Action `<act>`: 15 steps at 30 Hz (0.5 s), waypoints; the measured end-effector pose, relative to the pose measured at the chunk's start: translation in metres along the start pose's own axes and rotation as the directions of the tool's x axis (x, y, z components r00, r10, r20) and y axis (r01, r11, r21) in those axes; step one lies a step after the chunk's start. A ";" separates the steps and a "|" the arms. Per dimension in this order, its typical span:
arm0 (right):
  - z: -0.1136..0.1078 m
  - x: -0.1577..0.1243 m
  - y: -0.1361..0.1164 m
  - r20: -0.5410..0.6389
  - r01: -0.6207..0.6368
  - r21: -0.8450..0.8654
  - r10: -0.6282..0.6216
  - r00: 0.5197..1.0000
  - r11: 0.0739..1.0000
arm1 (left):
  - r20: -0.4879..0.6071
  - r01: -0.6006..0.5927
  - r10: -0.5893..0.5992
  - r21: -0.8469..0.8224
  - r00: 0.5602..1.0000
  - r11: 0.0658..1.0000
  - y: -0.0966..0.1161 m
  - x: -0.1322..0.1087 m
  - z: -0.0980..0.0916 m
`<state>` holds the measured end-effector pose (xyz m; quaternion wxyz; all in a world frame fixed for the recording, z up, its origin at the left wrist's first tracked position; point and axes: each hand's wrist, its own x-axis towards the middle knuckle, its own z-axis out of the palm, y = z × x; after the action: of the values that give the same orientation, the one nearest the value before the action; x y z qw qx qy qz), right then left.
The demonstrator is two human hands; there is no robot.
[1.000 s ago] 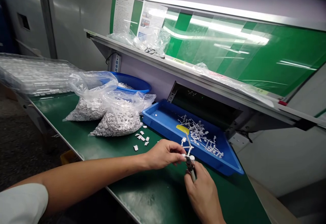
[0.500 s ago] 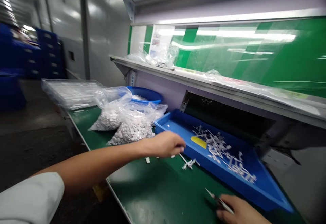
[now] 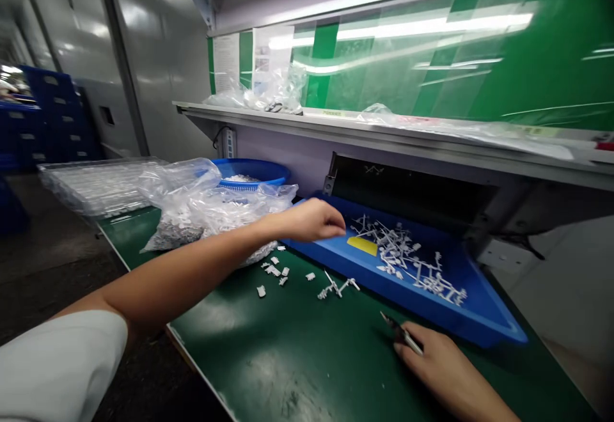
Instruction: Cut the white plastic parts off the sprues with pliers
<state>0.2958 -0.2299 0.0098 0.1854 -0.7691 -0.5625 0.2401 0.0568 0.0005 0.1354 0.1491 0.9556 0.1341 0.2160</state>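
Left hand (image 3: 316,220), hold unclear, hung at the tray's (image 3: 446,320) left end, left of its sprues (image 3: 396,246). Right hand (image 3: 434,357) clasped cutters (image 3: 399,330).

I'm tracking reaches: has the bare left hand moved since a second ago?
Yes: the left hand moved forward, judged against the shallow blue rectangular plastic tray.

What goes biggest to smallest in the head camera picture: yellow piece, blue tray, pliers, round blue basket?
1. Blue tray
2. Round blue basket
3. Yellow piece and pliers: can't rank these; the right hand hides part of the pliers.
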 end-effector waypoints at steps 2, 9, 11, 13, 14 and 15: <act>0.000 -0.002 0.000 -0.018 0.004 -0.018 -0.004 1.000 1.000 | 0.147 -0.152 0.142 0.054 0.979 0.987 0.020 -0.002 0.032; 0.003 -0.005 -0.002 -0.114 0.104 0.036 -0.099 0.989 0.994 | 0.522 -0.397 0.200 0.299 0.829 0.868 0.015 0.021 0.091; 0.001 -0.003 -0.002 -0.148 0.140 0.074 -0.128 0.981 0.987 | 0.528 -0.403 0.216 0.270 0.821 0.874 0.006 0.021 0.092; 0.000 -0.005 -0.003 -0.201 0.155 0.110 -0.131 0.971 0.982 | 0.530 -0.398 0.256 0.173 0.808 0.901 0.002 0.017 0.090; 0.000 -0.007 -0.005 -0.233 0.157 0.129 -0.124 0.965 0.979 | 0.533 -0.383 0.273 0.105 0.801 0.918 0.002 0.013 0.091; 0.002 -0.009 -0.009 -0.266 0.155 0.148 -0.112 0.957 0.977 | 0.525 -0.350 0.279 0.039 0.804 0.936 0.004 0.009 0.094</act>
<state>0.2854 -0.2358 0.0152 0.3362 -0.7356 -0.5624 0.1718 0.1081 -0.0216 0.0595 0.0767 0.9949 -0.0566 -0.0335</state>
